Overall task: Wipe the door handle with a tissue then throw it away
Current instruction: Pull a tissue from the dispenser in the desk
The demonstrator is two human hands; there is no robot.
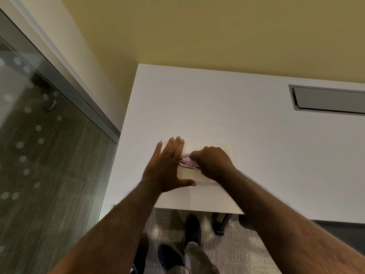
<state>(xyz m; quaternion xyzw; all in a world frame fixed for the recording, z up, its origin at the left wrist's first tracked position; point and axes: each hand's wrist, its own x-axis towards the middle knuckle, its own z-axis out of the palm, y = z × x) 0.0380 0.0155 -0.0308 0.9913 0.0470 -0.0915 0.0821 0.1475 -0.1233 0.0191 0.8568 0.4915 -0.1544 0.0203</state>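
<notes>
A flat white tissue box (217, 150) lies on the white table (256, 145), near its front left corner. Its oval, metal-rimmed opening (186, 162) shows a pinkish tissue inside. My left hand (167, 169) rests flat on the box's left end, palm down with the fingers spread. My right hand (214, 162) is curled over the right side of the opening, its fingertips pinched on the tissue there. No door handle is in view.
A glass wall with frosted dots (39, 155) and a metal frame runs along the left. A recessed grey cable tray (331, 101) sits in the table at the right. Below the table edge are carpet, my shoes (192, 228) and a table castor (219, 231).
</notes>
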